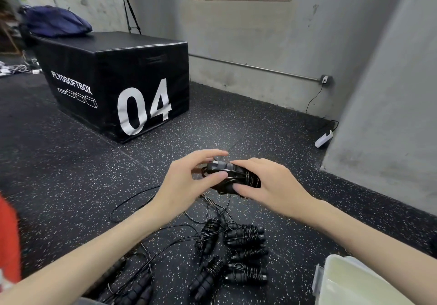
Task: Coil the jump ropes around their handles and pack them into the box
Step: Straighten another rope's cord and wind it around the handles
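Both hands grasp one rope bundle (233, 177), its long axis running 10 to 4 o'clock: left hand (189, 181) pinching the 10 o'clock end, right hand (269, 184) clasping the 4 o'clock end, nearer the box (354, 281)

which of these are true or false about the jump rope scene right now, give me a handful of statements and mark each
1. Both hands hold one jump rope bundle above the floor. True: the left hand and right hand grip it together.
2. The black plyo box is marked 07. False: it reads 04.
3. Several coiled ropes lie on the floor below the hands. True.
4. The clear plastic box sits at the lower left. False: it is at the lower right.
5. A blue bag rests on the plyo box. True.
6. All ropes on the floor are neatly coiled. False: loose cord trails across the floor.
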